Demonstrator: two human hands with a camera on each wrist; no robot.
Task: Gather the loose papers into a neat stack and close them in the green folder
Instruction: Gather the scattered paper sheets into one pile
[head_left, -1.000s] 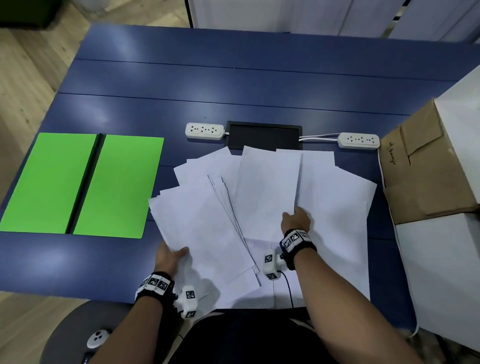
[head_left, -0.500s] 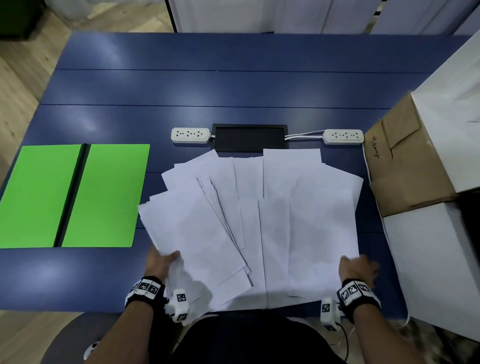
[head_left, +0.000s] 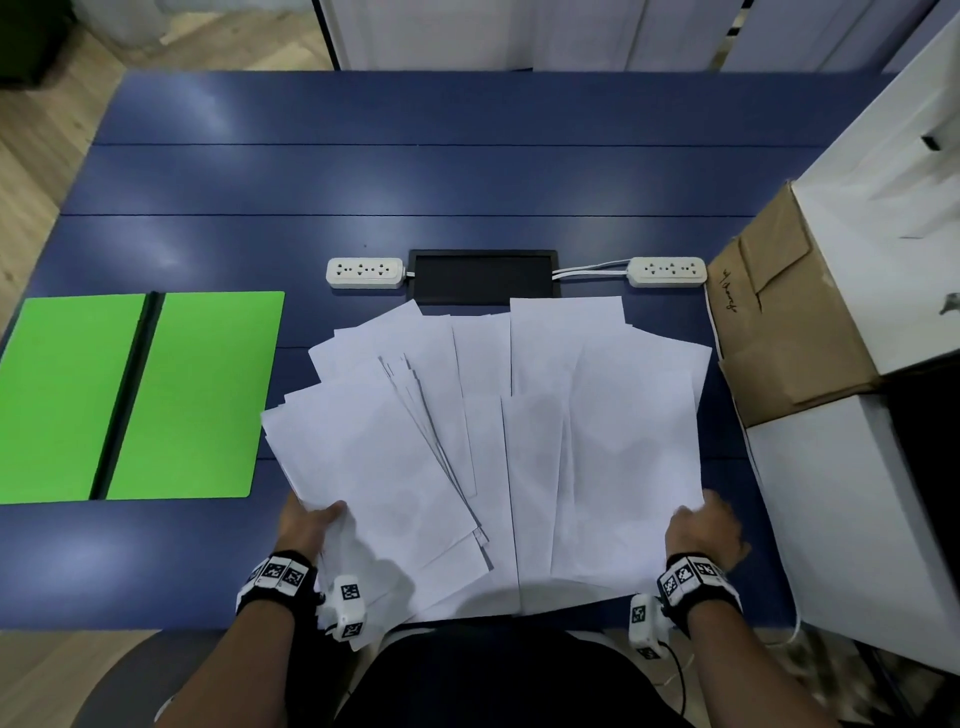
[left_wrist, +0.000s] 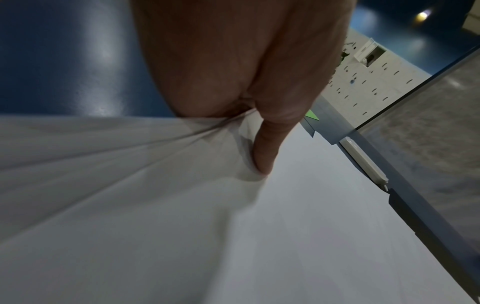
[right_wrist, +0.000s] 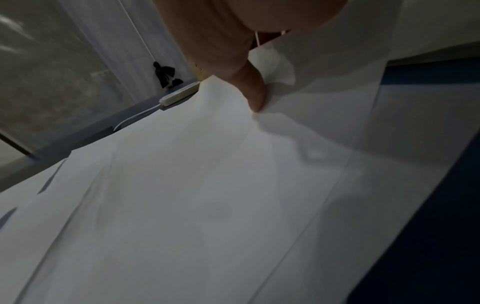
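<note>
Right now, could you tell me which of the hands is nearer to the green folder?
Left. The left hand grips the papers' left edge, just right of the green folder; the right hand pinches their far right edge, across the whole spread.

The papers (head_left: 483, 441) lie spread on the table (head_left: 415, 182) before me. The folder (head_left: 135, 395) lies open to their left, apart from them. Behind the papers are two power strips (head_left: 365, 272), with a cable hatch (head_left: 482, 276) between them. The boxes (head_left: 810, 332) stand to the right.
</note>
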